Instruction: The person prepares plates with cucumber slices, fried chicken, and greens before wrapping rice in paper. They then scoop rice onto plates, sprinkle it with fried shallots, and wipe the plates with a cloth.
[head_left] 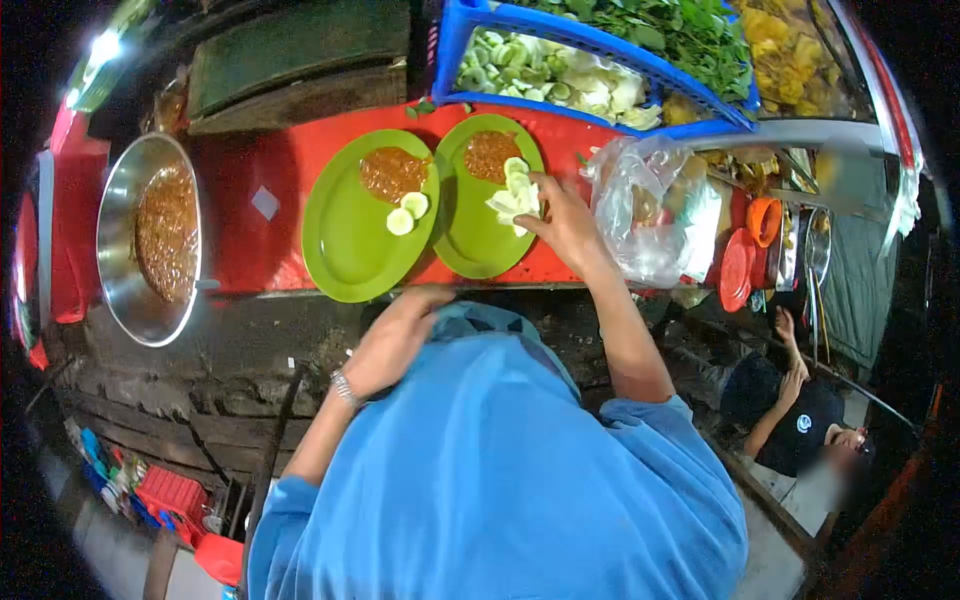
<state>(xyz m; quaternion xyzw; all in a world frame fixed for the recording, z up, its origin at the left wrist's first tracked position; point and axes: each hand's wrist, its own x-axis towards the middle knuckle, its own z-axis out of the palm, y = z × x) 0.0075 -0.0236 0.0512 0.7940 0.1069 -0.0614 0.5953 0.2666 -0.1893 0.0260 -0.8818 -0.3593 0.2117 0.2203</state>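
Observation:
My right hand [572,225] is over the right-hand green plate [475,250], thumb and fingers closed at a pale piece of cabbage [513,207]. Cucumber slices [517,172] lie just above it, beside a pool of chunky red-brown sauce [489,156]. Overlapping it on the left, another green plate [345,255] bears the same sauce [394,174] and two cucumber slices [407,213]. My left hand [400,335] is held low in front of the table edge, against my blue shirt; its fingers are blurred and partly turned away.
On the left of the red table [245,240] stands a steel bowl of sauce [115,235]. Behind the plates, a blue basket [590,113] holds cut cucumber, cabbage and green leaves. A clear plastic bag [645,225] lies at right. A person [800,410] sits at lower right.

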